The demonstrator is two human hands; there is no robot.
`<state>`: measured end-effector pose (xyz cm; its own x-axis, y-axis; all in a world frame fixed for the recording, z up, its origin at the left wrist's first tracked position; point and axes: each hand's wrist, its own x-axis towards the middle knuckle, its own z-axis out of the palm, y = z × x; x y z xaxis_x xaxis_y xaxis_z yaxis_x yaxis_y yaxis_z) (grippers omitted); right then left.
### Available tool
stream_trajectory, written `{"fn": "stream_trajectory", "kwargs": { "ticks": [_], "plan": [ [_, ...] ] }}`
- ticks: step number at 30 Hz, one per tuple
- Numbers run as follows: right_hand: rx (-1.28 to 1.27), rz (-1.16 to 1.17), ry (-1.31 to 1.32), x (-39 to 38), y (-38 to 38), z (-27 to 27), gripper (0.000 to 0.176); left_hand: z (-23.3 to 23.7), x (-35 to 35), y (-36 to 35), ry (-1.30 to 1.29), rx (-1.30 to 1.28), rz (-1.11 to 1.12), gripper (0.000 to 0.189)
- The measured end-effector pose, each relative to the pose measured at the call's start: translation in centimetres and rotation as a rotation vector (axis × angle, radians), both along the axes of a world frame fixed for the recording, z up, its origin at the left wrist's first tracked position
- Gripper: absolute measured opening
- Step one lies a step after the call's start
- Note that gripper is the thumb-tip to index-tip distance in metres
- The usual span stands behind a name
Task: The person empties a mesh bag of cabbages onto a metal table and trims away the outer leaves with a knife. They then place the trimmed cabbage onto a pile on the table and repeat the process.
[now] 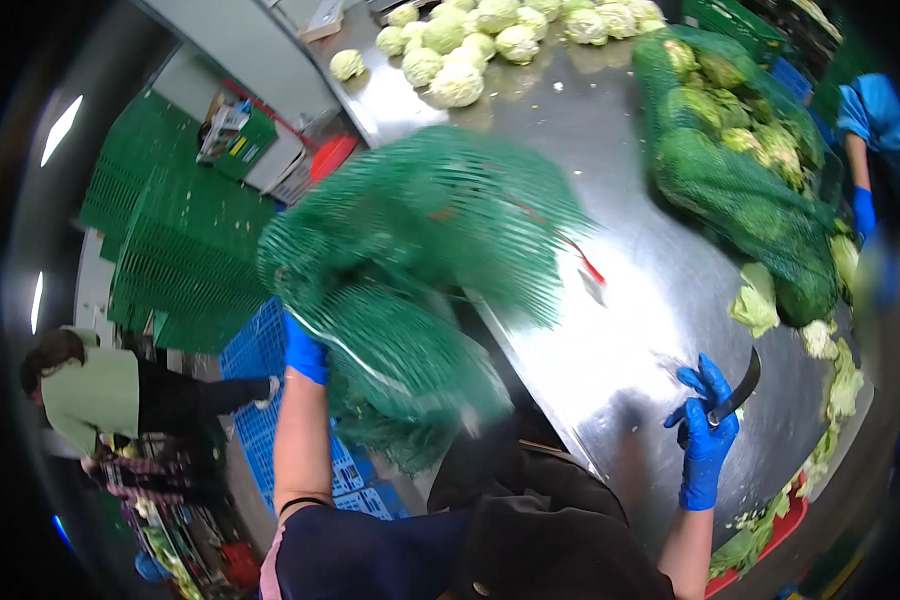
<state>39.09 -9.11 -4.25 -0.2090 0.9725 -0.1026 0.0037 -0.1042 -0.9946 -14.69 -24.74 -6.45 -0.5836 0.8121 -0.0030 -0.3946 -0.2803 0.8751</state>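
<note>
The green net [410, 240] billowed, crumpled; the left hand [306, 352] met it, finger closure unclear; the right hand [708, 425], half-spread, held a knife [739, 391].

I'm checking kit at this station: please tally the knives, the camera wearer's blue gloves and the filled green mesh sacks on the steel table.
Curved knife, in the right hand: 1
Wearer's blue gloves: 2
Filled green mesh sack: 1
Total: 4
Not counted: blurred green mesh at the left hand.
</note>
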Motion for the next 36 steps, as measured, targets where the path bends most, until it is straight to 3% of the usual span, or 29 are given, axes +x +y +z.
{"fn": "stream_trajectory", "kwargs": {
  "ticks": [2, 4, 7, 9, 10, 12, 13, 15, 17, 19, 23, 27, 30, 31, 33, 34, 36],
  "plan": [
    [-0.019, -0.002, -0.045, 0.8, 0.2, -1.8, 0.045, 0.4, -5.8, -4.0, 0.379, -0.105, 0.378, 0.035],
    [-0.130, -0.020, -0.046, 1.8, -0.1, -3.5, 0.042, 2.0, -7.1, -6.4, 0.662, -0.445, 0.681, 0.037],
    [-0.216, -0.073, -0.097, 2.1, -1.3, -5.1, 0.040, 2.2, -7.2, -6.8, 0.841, -0.452, 0.759, 0.037],
    [-0.284, -0.097, -0.170, 2.7, -2.2, -5.7, 0.038, -0.3, -8.6, -7.0, 0.922, -0.727, 0.676, 0.056],
    [-0.294, -0.106, -0.214, 2.9, -2.6, -6.2, 0.037, 0.7, -7.0, -4.9, 1.012, -1.052, 0.681, 0.075],
    [-0.306, -0.138, -0.149, 3.8, -3.6, -8.7, 0.034, -1.9, -7.7, -0.9, 0.989, -1.601, 0.821, 0.092],
    [-0.351, -0.137, -0.163, 4.5, -4.3, -9.7, 0.032, -3.5, -7.4, 1.5, 1.006, -1.549, 0.772, 0.092],
    [-0.382, -0.175, -0.173, 5.3, -5.6, -11.3, 0.030, -6.2, -6.7, 6.6, 1.520, -1.046, 0.647, 0.101],
    [-0.601, -0.196, -0.146, 5.5, -6.8, -12.6, 0.025, -7.4, -4.0, 14.1, 1.436, -0.674, 0.314, 0.092],
    [-0.549, -0.231, -0.183, 5.7, -7.9, -13.5, 0.024, -3.9, 4.1, 22.1, 1.393, -0.607, 0.144, 0.079],
    [-0.509, -0.347, -0.219, 5.2, -8.5, -14.0, 0.019, -1.6, 16.8, 35.2, 1.491, -0.116, -0.155, 0.066],
    [-0.456, -0.445, -0.294, 4.6, -9.2, -15.1, 0.018, -0.4, 28.7, 44.5, 1.459, 0.073, -0.406, 0.071],
    [-0.468, -0.532, -0.368, 3.7, -8.9, -13.9, 0.016, -2.4, 35.1, 50.0, 1.591, 0.246, -0.319, 0.077],
    [-0.471, -0.552, -0.370, 3.6, -8.8, -14.1, 0.016, -1.0, 37.1, 49.9, 1.583, 0.262, -0.333, 0.077],
    [-0.435, -0.593, -0.491, 3.3, -8.8, -14.9, 0.014, 1.4, 39.6, 49.4, 1.705, -0.143, -0.623, 0.055],
    [-0.436, -0.602, -0.495, 3.3, -8.9, -15.0, 0.014, 0.6, 39.9, 49.7, 1.700, -0.134, -0.629, 0.055],
    [-0.412, -0.656, -0.443, 3.0, -8.8, -14.9, 0.013, -2.2, 39.7, 49.0, 1.812, 0.082, -0.750, 0.028]
  ]
}}
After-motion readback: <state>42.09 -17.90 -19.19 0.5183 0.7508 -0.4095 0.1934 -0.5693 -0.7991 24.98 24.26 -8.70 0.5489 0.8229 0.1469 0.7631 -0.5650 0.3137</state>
